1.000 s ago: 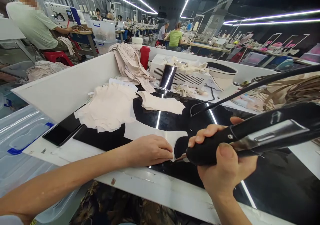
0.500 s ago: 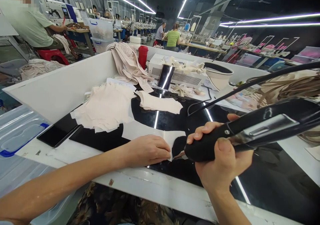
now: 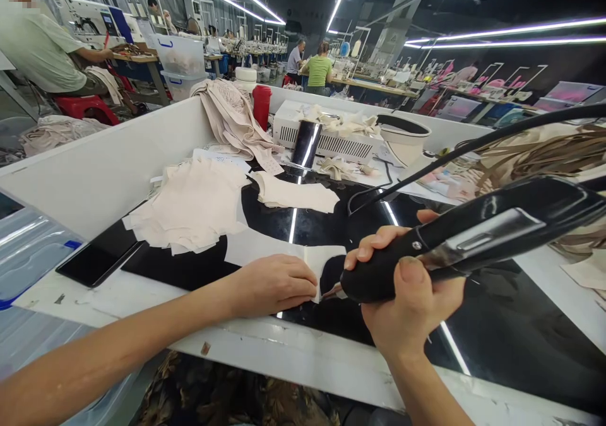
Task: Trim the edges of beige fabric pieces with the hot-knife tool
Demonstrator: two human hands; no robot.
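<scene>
On a glossy black board [image 3: 473, 325] lies a curved pale cream fabric piece [image 3: 258, 248]. My left hand [image 3: 274, 284] rests at its near right end, fingers close together and pressing or pinching the edge; the fingertips' undersides are hidden. My right hand [image 3: 407, 300] is wrapped round a black corded hand tool [image 3: 473, 236] with a metal side plate. The tool's thin metal tip [image 3: 334, 292] points left, right beside the fabric edge and my left fingertips. Whether it touches the fabric I cannot tell. Farther back lie a fanned stack of cream fabric pieces [image 3: 189, 205] and a smaller stack [image 3: 296, 192].
A black phone [image 3: 97, 255] lies at the left. Behind stand a red cup [image 3: 261, 106], a black cylinder [image 3: 307, 143] and a vented white box [image 3: 326, 139]. The tool's cable [image 3: 454, 154] arches over the right side. A white board wall [image 3: 108, 173] borders the left.
The view has shifted slightly, so everything sits a little farther left in the picture. Both hands, the tool and the fabric keep nearly the same places relative to one another.
</scene>
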